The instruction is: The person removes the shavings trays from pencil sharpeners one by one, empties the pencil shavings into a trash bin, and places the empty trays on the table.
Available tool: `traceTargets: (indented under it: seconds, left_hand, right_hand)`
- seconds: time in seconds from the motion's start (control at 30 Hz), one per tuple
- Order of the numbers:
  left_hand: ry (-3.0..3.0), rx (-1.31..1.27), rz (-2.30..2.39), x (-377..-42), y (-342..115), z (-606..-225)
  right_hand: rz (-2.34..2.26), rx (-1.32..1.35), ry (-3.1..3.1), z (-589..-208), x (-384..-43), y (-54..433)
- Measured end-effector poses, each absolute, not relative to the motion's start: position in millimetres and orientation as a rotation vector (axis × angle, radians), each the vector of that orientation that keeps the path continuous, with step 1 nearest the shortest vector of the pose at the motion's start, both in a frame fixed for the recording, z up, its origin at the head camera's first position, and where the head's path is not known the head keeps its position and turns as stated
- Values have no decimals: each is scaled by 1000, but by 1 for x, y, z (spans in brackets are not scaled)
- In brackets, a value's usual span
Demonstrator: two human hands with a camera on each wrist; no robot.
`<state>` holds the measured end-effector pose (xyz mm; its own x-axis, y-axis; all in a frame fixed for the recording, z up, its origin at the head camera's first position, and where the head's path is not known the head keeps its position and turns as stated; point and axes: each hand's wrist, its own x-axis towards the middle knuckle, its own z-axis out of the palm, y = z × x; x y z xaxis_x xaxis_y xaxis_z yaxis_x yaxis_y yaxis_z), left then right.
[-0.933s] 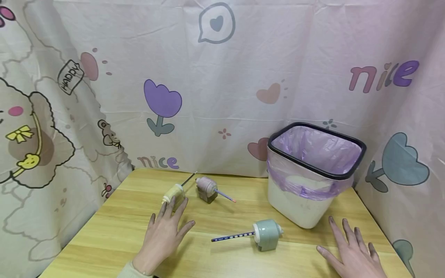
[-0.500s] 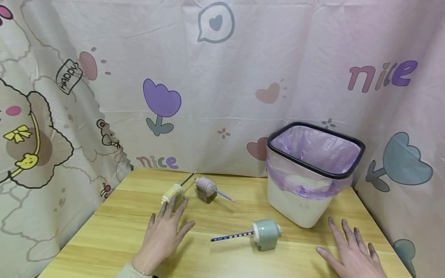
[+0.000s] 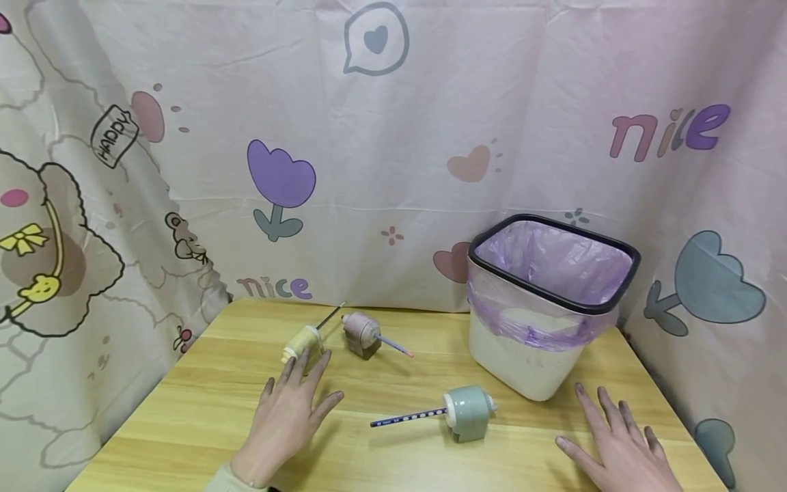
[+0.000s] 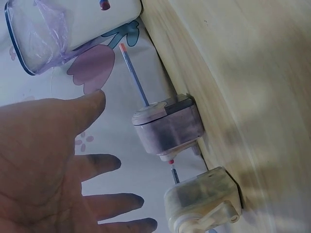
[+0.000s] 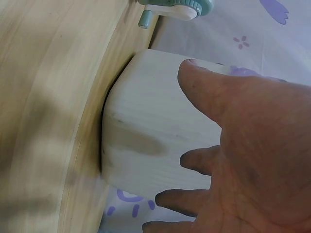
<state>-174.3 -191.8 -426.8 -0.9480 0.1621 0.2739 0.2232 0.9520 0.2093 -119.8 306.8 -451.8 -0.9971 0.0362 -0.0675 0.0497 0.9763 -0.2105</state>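
My left hand is held with spread, straight fingers, holding nothing. In the head view its fingertips overlap the near side of a yellow crank pencil sharpener; the left wrist view shows a gap between them. A dark pencil sticks out of that sharpener. Beside it stands a mauve sharpener with a blue-purple pencil in it. Between the hands is a grey-green sharpener with a dark blue patterned pencil. My right hand, fingers spread, holds nothing and is nearest the bin.
A white bin with a black rim and a purple bag liner stands at the back right of the wooden table. Printed curtains hang behind the table and along both sides.
The head view has shifted slightly, so the scene sits a little further left. Both hands, the sharpeners and the bin keep their places.
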Motion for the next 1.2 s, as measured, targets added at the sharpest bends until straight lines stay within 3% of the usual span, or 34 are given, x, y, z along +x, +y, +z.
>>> traceTargets:
  seconds: [1.2]
  left_hand:
    - [-2828, -519, -480, -169, -169, -418]
  right_hand:
    - [-547, -328, 3223, -428, -122, 247]
